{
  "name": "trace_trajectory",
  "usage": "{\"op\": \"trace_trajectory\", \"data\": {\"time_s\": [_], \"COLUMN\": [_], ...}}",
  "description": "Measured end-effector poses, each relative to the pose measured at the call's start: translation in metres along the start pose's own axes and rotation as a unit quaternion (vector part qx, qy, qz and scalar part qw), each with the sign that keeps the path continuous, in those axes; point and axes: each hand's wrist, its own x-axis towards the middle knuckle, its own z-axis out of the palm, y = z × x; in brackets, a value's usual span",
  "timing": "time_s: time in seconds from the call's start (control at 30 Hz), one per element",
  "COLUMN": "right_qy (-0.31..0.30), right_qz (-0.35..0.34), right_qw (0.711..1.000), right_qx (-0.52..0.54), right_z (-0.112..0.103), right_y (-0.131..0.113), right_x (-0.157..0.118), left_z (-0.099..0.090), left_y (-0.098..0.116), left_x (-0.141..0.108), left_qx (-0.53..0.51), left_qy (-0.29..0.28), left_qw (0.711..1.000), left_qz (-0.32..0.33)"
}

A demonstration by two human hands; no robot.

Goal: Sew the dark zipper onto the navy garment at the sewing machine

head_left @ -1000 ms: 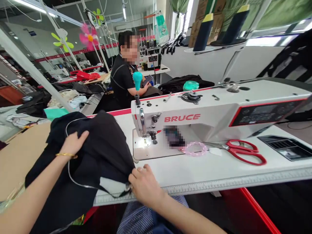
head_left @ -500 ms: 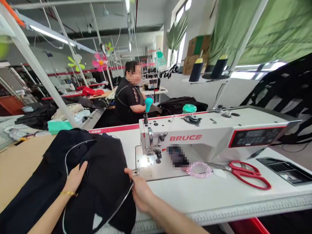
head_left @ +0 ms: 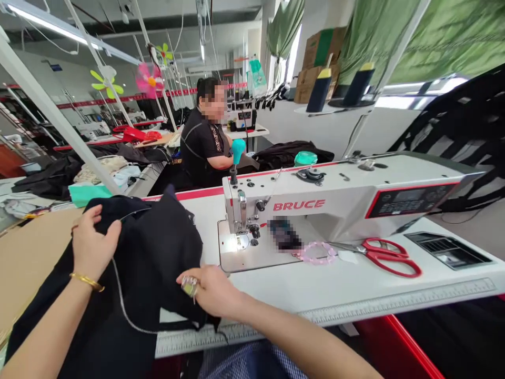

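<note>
A black garment [head_left: 158, 252] with a silver zipper [head_left: 122, 308] lies on the left part of the white sewing table [head_left: 315, 295]. My left hand [head_left: 92, 245], with a gold bangle on the wrist, grips the garment's upper edge. My right hand [head_left: 211, 289] pinches the garment's lower right edge near the zipper end, close to the table's front. A white sewing machine [head_left: 335, 205] marked BRUCE stands just right of the cloth, its lit needle area [head_left: 240, 239] a short way from my right hand.
Red-handled scissors [head_left: 389, 255] and a pink bead ring [head_left: 315, 252] lie by the machine's base. A black tray [head_left: 445, 247] is set in the table at right. A person in black [head_left: 205, 142] sits at the station behind. A brown board [head_left: 31, 258] lies to the left.
My left hand moved up and left to the garment's top edge. My right hand drew back toward the table's front, bunching the cloth there. The camera view shifted slightly.
</note>
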Motion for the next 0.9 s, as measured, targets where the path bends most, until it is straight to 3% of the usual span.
{"op": "trace_trajectory", "data": {"time_s": [0.03, 0.1, 0.17, 0.27, 0.33, 0.4, 0.5, 0.6, 0.73, 0.9], "right_qy": [-0.040, -0.098, -0.121, -0.103, -0.076, -0.035, 0.034, 0.060, 0.081, 0.099], "right_qz": [-0.006, -0.021, -0.038, -0.053, -0.050, -0.025, 0.009, 0.000, -0.003, 0.040], "right_qw": [0.997, 0.981, 0.967, 0.970, 0.980, 0.991, 0.999, 0.998, 0.996, 0.994], "right_qx": [-0.065, -0.166, -0.221, -0.215, -0.174, -0.126, -0.040, 0.023, 0.030, -0.002], "right_z": [0.014, 0.040, 0.058, 0.065, 0.062, 0.058, 0.055, 0.055, 0.052, 0.047], "right_y": [0.007, 0.018, 0.025, 0.031, 0.035, 0.038, 0.043, 0.045, 0.043, 0.043], "right_x": [-0.006, -0.012, -0.013, -0.011, -0.011, -0.012, -0.013, -0.014, -0.016, -0.014], "left_z": [-0.001, 0.007, 0.027, 0.063, 0.082, 0.092, 0.094, 0.093, 0.101, 0.121], "left_y": [0.015, 0.050, 0.082, 0.111, 0.115, 0.110, 0.096, 0.081, 0.071, 0.068], "left_x": [-0.004, -0.013, -0.028, -0.051, -0.058, -0.054, -0.031, -0.002, 0.018, 0.018], "left_qx": [0.041, 0.070, 0.084, 0.148, 0.211, 0.270, 0.331, 0.361, 0.370, 0.357], "left_qy": [-0.008, -0.099, -0.282, -0.432, -0.463, -0.470, -0.482, -0.505, -0.533, -0.532], "left_qw": [0.996, 0.968, 0.888, 0.777, 0.748, 0.741, 0.731, 0.720, 0.712, 0.728], "left_qz": [0.074, 0.222, 0.353, 0.433, 0.426, 0.396, 0.351, 0.310, 0.268, 0.245]}}
